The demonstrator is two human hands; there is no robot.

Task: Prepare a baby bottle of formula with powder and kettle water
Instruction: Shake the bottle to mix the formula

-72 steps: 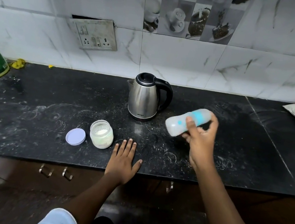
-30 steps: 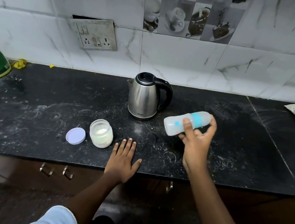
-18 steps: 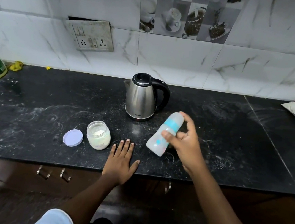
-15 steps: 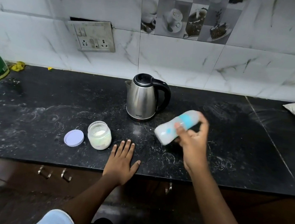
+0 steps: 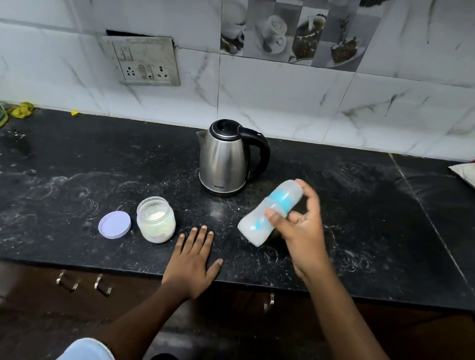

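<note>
Head view, hazards left to right: the clear glass jar [image 5: 156,220] stands uncovered just beside the left hand [image 5: 191,264], which lies flat with fingers spread on the black speckled stone counter [image 5: 51,172]; a careless sweep could tip it. Near the stainless steel electric kettle [image 5: 227,157], the translucent baby bottle with blue collar [image 5: 269,212] is tilted in the air, gripped between thumb and curled fingers of the right hand [image 5: 302,235]; a loose collar would probably leak, and a slack grip could drop it. Contents: round lilac plastic lid [image 5: 114,224] lies off, left of the jar; jar holds white powder; kettle lidded, fill unseen; bottle cloudy and blurred, level indeterminate.
</note>
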